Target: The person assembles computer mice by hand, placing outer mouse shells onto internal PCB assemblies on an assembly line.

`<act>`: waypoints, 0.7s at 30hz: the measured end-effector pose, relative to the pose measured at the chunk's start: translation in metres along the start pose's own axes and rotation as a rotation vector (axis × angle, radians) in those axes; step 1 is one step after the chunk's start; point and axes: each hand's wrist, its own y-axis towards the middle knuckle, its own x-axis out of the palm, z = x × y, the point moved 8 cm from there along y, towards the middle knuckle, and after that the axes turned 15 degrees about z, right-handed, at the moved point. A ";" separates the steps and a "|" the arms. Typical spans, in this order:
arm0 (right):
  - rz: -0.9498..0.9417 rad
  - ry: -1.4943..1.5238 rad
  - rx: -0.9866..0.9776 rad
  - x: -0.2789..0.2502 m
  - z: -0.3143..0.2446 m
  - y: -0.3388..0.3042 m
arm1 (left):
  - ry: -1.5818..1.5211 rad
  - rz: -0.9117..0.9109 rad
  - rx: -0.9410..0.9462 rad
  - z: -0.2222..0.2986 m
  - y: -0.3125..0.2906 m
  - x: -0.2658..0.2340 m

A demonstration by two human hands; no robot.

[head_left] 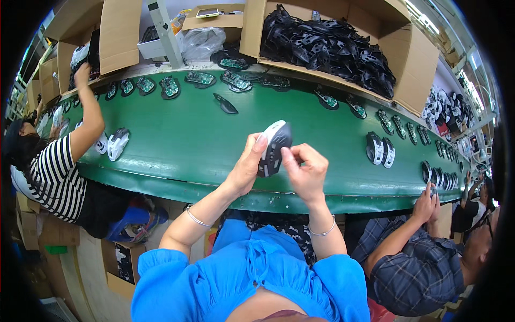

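Note:
Over the near part of the green bench I hold a computer mouse [274,151] with a white upper edge and a dark shell. My left hand [245,167] is closed around its left side, thumb along the white part. At its right edge my right hand [308,170] pinches, the thumb against the dark shell and the fingers curled. Any small part between those fingertips is hidden. Beyond my hands a loose black curved shell piece [225,104] lies on the bench.
Mouse bases with green circuit boards [170,87] line the far side of the green bench [182,139]. Black-and-white mice stand at left [117,144] and right [381,150]. Behind is a cardboard box [424,70] of black shells [327,48]. Co-workers sit left [59,172] and right [413,268].

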 end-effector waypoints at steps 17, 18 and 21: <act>-0.049 0.105 0.244 -0.013 0.031 -0.007 | 0.166 0.080 0.201 -0.005 -0.006 0.017; -0.040 0.101 0.243 -0.019 0.031 -0.008 | 0.168 0.071 0.201 -0.005 -0.007 0.017; -0.175 0.290 0.519 -0.026 0.044 -0.020 | 0.313 0.048 0.424 0.007 -0.014 0.022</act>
